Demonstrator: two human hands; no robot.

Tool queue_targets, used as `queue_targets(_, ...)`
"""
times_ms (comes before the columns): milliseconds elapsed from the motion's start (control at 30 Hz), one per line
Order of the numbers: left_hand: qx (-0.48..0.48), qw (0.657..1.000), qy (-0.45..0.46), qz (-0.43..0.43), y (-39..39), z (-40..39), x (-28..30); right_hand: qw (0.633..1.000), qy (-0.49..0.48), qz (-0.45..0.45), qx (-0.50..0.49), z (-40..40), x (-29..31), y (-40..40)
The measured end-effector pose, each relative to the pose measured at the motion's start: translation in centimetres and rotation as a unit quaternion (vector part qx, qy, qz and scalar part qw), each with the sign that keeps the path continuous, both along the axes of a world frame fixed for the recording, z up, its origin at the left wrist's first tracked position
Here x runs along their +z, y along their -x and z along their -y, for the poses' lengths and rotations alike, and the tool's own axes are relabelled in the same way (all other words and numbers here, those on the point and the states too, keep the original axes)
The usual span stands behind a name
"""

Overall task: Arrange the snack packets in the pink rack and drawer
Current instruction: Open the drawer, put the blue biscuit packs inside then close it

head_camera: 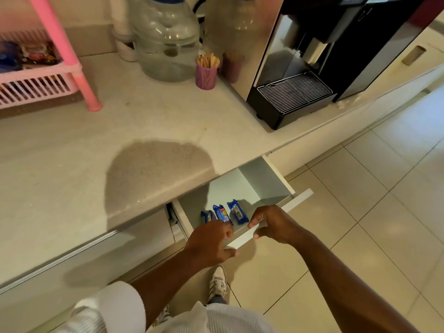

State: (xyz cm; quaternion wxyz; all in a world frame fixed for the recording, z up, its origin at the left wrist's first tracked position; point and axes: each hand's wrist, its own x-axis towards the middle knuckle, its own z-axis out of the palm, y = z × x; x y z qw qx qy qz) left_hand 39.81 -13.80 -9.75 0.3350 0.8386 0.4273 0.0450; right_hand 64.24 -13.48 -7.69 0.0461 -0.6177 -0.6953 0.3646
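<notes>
The white drawer (pixel 262 186) under the counter stands pulled out. Three blue snack packets (pixel 236 211) lie side by side at its front left. My left hand (pixel 211 241) is at the left end of the drawer front (pixel 298 199), fingers curled over its top beside the packets and thumb beneath the panel. My right hand (pixel 271 223) pinches the same front panel just to the right, fingertips over the inner edge. The pink rack (pixel 69 58) stands on the counter at the far left, with several snack packets (pixel 31 54) in its lower tray.
On the counter (pixel 120 140) stand a large clear water bottle (pixel 168 44), a purple cup of wooden sticks (pixel 206 73) and a black coffee machine (pixel 312 56) with a drip tray. A tiled floor lies to the right. My shoe (pixel 217 282) is below the drawer.
</notes>
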Motion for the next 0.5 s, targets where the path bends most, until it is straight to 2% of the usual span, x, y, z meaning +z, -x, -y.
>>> queue_targets(200, 0.013, 1.0, 0.014, -0.018, -0.2, 0.2, -0.6, 1.0, -0.016, 0.007, -0.004, -0.5, 0.1, 0.2)
queue_targets(433, 0.044, 0.998, -0.012, -0.036, 0.7, -0.5, -0.8, 1.0, -0.025, 0.019, -0.004, -2.3, -0.1, 1.0)
queue_targets(500, 0.054, 0.996, -0.049, -0.052, 1.3, -0.9, -0.9, 0.999, -0.031, 0.018, -0.014, -2.9, -0.3, 1.3)
